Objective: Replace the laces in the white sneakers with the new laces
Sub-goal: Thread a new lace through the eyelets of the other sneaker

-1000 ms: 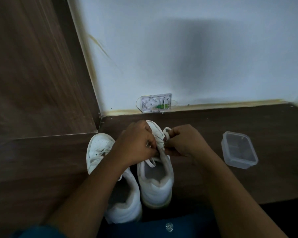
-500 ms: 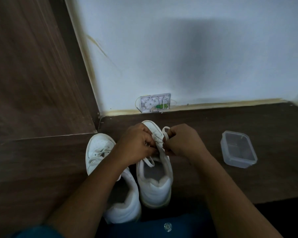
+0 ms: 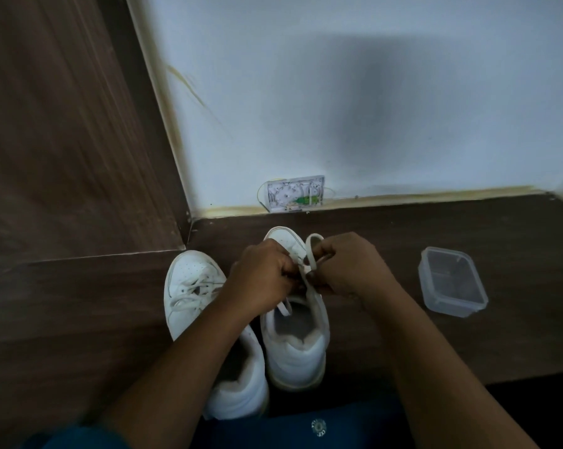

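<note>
Two white sneakers stand side by side on the dark wooden surface, toes toward the wall. The left sneaker (image 3: 195,293) has a loose white lace across its front. Over the middle of the right sneaker (image 3: 294,345) both hands meet. My left hand (image 3: 262,277) pinches the white lace (image 3: 312,254) at the eyelets, and my right hand (image 3: 348,267) grips the same lace, which loops up above the fingers. A short lace end hangs below my left hand into the shoe opening. The eyelets are hidden by my fingers.
An open clear plastic container (image 3: 451,283) sits on the surface right of the sneakers. A small white wall box (image 3: 294,193) with wires is fixed at the foot of the white wall. A wooden panel (image 3: 63,124) rises at the left.
The lace loop above my right hand has grown slightly taller. Both hands stay on the right sneaker with only small finger movements.
</note>
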### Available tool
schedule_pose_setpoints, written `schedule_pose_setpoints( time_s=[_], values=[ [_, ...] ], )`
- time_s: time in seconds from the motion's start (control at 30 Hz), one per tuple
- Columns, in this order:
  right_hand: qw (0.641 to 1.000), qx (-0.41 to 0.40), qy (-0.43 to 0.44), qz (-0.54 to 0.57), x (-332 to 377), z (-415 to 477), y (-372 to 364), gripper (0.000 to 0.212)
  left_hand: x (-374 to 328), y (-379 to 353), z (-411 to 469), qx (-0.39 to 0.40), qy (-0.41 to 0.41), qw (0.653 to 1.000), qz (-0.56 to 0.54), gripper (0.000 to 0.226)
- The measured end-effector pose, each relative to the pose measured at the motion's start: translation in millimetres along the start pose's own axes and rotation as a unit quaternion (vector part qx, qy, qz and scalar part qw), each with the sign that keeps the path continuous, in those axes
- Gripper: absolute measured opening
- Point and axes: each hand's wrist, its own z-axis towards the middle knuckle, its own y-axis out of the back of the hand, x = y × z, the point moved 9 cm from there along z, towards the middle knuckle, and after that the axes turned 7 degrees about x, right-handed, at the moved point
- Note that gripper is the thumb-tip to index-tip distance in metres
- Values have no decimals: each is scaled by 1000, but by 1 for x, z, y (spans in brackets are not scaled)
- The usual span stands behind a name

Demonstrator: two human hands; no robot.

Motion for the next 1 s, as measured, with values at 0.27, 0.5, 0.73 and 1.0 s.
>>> schedule_pose_setpoints(
  time_s=[0.27,0.5,0.73,1.0],
  values=[
    [985,23,70,-157,25,-13,-14,23,8,-6,6,3,-4,1000,7,20],
    [996,-11,28,-80,11,-14,-4,58,-3,24,1,-7,24,944,-329,21],
    [975,-64,125,-174,41,-22,-1,12,-21,49,-9,42,-45,627,-776,8],
    [909,-117,194,349,33,-28,40,26,4,36,-7,8,70,877,-475,22]
  ],
)
